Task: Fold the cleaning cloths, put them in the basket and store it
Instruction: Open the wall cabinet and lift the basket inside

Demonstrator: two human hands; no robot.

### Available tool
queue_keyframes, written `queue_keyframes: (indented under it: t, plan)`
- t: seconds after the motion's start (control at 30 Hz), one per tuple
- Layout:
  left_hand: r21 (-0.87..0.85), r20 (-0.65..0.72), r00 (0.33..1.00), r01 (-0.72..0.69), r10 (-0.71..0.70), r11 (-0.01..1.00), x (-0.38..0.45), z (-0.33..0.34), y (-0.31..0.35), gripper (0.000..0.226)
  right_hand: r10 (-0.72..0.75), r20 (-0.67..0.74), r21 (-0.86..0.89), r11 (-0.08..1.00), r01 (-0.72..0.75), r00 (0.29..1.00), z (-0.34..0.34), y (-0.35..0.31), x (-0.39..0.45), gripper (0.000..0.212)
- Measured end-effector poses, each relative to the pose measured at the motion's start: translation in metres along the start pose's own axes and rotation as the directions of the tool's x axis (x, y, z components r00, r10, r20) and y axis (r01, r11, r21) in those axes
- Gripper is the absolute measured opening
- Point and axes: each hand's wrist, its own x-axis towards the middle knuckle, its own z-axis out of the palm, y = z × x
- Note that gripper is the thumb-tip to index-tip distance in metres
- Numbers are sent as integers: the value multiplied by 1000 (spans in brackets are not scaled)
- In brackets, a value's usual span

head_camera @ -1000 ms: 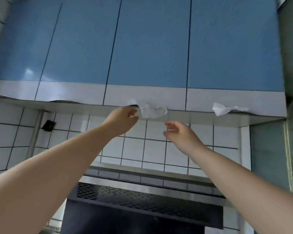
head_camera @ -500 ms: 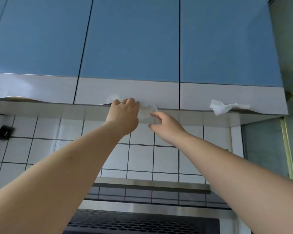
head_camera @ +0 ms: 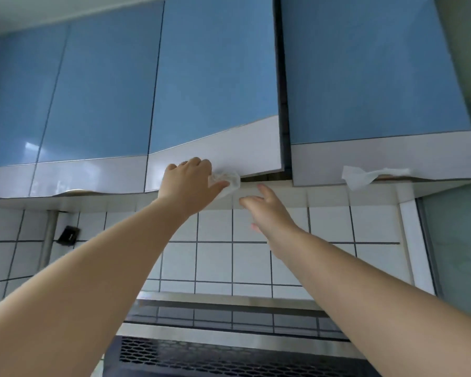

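I see my left hand gripping the door by its bottom edge, a white cloth bunched at its 3 o'clock, touching the fingers. My right hand hangs slack at the cloth's 5 o'clock, holding nothing

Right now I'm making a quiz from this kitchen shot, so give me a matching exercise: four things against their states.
Things:
1. left hand
2. right hand
3. middle cabinet door
4. right-hand tissue

States:
A. swung partly open
B. open, holding nothing
C. sticking out under a shut door
D. gripping a crumpled tissue at a door's lower edge

Pairs: 1-D, 2-B, 3-A, 4-C
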Motion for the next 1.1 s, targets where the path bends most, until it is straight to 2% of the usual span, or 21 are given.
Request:
queue_keyframes:
  t: [0.1,0.2,0.3,0.43,0.57,0.67,0.77,0.83,0.9,0.93,1.03,1.1]
  plan:
    - [-20,-43,999,21,-22,1000,-11,-19,-13,48,-186,-23,172,967,187,982,26,-15,-16,52]
    - [-36,-24,998,57,-58,998,-18,-40,-27,42,-244,-57,353,902,248,968,53,-30,-25,42]
    - [-34,23,995,102,-102,994,-23,-57,-40,32,-311,-83,414,853,317,947,77,-40,-39,46]
    - [-13,29,996,86,-86,996,-36,-78,-59,28,-445,-48,341,834,434,894,103,-49,-53,50]
    - [57,-16,996,89,-89,994,-50,-96,-89,20,-576,65,239,802,547,815,127,-62,-60,51]
    - [30,-19,988,151,-150,988,-60,-104,-109,27,-651,102,120,758,641,752,149,-71,-59,52]
    - [-245,45,952,305,-303,920,-70,-104,-137,19,-704,118,-20,703,711,700,177,-79,-57,53]
    - [-490,97,908,400,-408,775,-74,-104,-154,13,-731,127,-115,660,742,670,199,-82,-55,57]
    - [-600,118,868,450,-483,662,-76,-101,-167,19,-747,148,-201,619,759,648,220,-81,-55,64]
    - [-589,106,868,448,-485,673,-77,-99,-176,22,-748,153,-230,609,759,646,231,-80,-55,67]
    - [-420,27,906,393,-422,818,-81,-89,-200,25,-753,150,-274,591,759,641,252,-78,-52,70]
    - [-478,35,901,395,-432,785,-82,-84,-212,24,-759,164,-296,571,765,630,262,-78,-50,69]
